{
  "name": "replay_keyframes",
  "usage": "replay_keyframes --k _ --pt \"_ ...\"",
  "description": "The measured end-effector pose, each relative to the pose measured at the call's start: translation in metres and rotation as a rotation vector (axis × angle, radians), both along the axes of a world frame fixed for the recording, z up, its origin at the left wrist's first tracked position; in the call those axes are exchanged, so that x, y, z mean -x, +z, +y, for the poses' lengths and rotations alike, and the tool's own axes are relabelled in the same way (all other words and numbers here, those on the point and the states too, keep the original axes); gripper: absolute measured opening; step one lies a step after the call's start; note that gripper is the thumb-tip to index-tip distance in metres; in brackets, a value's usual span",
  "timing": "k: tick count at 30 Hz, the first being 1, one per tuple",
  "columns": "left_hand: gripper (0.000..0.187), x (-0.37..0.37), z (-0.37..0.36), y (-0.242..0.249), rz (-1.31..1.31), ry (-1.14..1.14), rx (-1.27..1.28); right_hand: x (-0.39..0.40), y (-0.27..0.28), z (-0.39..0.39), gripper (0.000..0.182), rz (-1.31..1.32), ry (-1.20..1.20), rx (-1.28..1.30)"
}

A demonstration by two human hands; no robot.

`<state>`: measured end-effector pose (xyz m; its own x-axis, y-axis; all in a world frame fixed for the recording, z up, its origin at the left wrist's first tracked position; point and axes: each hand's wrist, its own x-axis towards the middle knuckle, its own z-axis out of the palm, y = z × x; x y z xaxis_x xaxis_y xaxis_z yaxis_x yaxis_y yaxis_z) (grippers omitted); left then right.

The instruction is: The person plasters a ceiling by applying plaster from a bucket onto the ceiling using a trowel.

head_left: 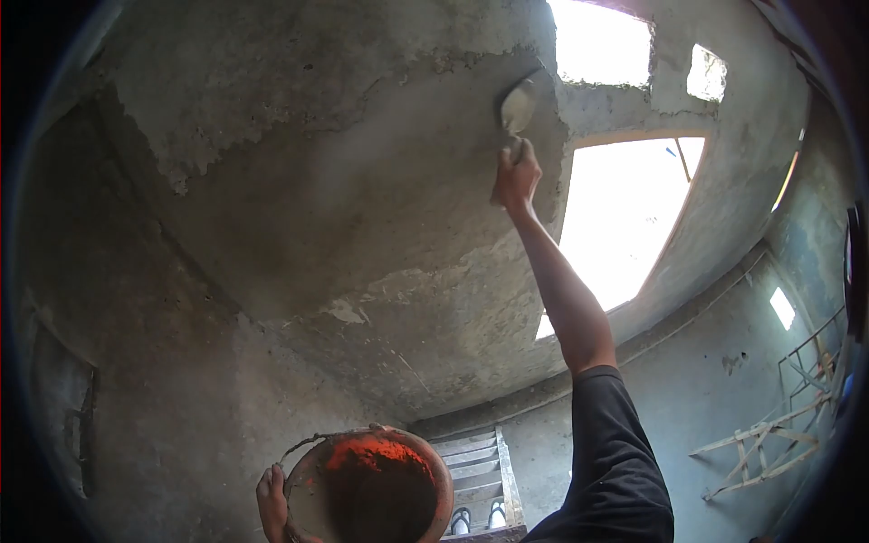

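Observation:
My right hand (pixel 517 175) is stretched up to the wall, its fingers wrapped round the handle of a trowel (pixel 519 107). The blade lies at or very near the grey wall (pixel 389 172), left of the window openings. Low in the view, my left hand (pixel 271 503) grips the left rim of an orange bucket (pixel 442 462). Wet grey mortar (pixel 362 502) lies inside the bucket, and its upper inner wall shows bright orange. A wire handle (pixel 303 443) arcs over the rim near my left hand.
Under my feet (pixel 496 516) is a slatted wooden platform (pixel 475 471). A large bright window opening (pixel 625 217) is right of my forearm, with smaller openings (pixel 604 43) above. Wooden frames (pixel 765 448) stand on the floor far below right.

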<state>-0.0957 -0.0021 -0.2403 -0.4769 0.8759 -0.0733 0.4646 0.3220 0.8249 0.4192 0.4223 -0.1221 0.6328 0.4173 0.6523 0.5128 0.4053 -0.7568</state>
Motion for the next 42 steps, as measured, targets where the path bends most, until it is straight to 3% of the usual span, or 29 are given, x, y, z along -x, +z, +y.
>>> replay_keyframes --k 2,4,6,7,10,12,15,19,22,24,27,33,37,40,42 --pt "0.053 -0.001 0.001 0.004 0.000 0.002 0.012 0.019 -0.008 0.002 0.039 -0.128 0.018 -0.062" --pt "0.040 -0.005 0.001 0.009 -0.006 -0.032 0.025 0.035 -0.013 -0.006 0.040 -0.254 0.033 -0.121" --pt "0.040 -0.005 0.002 0.010 0.006 -0.029 0.045 0.044 -0.007 -0.026 0.044 -0.318 0.290 -0.101" --pt "0.040 -0.004 0.003 0.011 0.012 -0.018 0.058 0.044 -0.010 -0.025 0.044 -0.314 0.291 -0.100" --pt "0.041 -0.008 0.002 0.011 0.017 0.028 0.054 0.032 -0.025 -0.019 0.042 -0.200 0.223 -0.064" --pt "0.041 -0.005 0.001 0.007 0.001 0.034 0.049 0.021 -0.027 -0.010 0.042 0.086 0.086 -0.010" --pt "0.042 -0.006 0.001 0.009 -0.014 0.027 0.052 0.010 -0.018 -0.007 0.043 0.198 0.059 0.014" --pt "0.043 -0.005 0.002 0.013 -0.005 -0.021 0.060 0.030 -0.010 0.007 0.045 0.175 0.082 0.026" --pt "0.045 -0.013 0.002 0.019 -0.066 0.016 0.069 0.062 -0.002 0.007 0.046 0.018 0.056 -0.069" --pt "0.046 -0.005 0.002 0.012 -0.039 0.009 0.068 0.074 0.011 -0.010 0.047 -0.151 0.231 -0.092" --pt "0.047 0.000 0.002 0.005 -0.010 0.007 0.055 0.076 0.012 -0.018 0.048 -0.175 0.273 -0.135" --pt "0.046 -0.002 0.000 0.012 -0.007 -0.029 0.065 0.038 -0.003 -0.011 0.045 0.074 0.053 -0.055" --pt "0.045 -0.002 0.002 0.011 -0.004 -0.036 0.080 0.030 0.002 -0.006 0.045 0.178 0.063 -0.011" --pt "0.043 -0.001 0.003 0.003 0.009 -0.002 0.038 0.048 -0.010 0.007 0.044 0.050 0.013 -0.041" --pt "0.042 -0.003 0.002 0.009 0.031 -0.037 0.025 0.062 -0.019 -0.006 0.044 -0.217 0.151 -0.108"
